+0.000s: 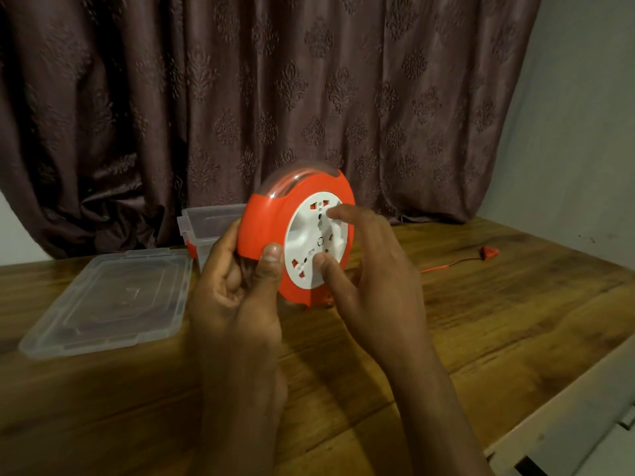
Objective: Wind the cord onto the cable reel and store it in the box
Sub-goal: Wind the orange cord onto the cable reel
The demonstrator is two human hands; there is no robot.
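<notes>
Round orange plastic cable reel [275, 221] with a white socket face stands upright on edge near the middle of the brown wooden tabletop [481, 304], face turned toward the right. Clear domed cover over its top; coils of orange cord visible inside.

Left hand [237, 286] grips the reel's orange rim from the left, thumb pressed on the front edge, fingers curled behind. Right hand [371, 266] on the white face: index fingertip and thumb tip touch it, fingers bent, pinching at the hub.

Thin orange cord [446, 266] trails from under the reel across the tabletop to the right, ending in an orange plug [487, 252] well apart from the reel.

Clear plastic storage box [206, 225] sits just behind the left hand, open. Its clear flat lid [110, 304] lies on the tabletop to the left.

Dark patterned curtain [275, 97] hangs behind.
</notes>
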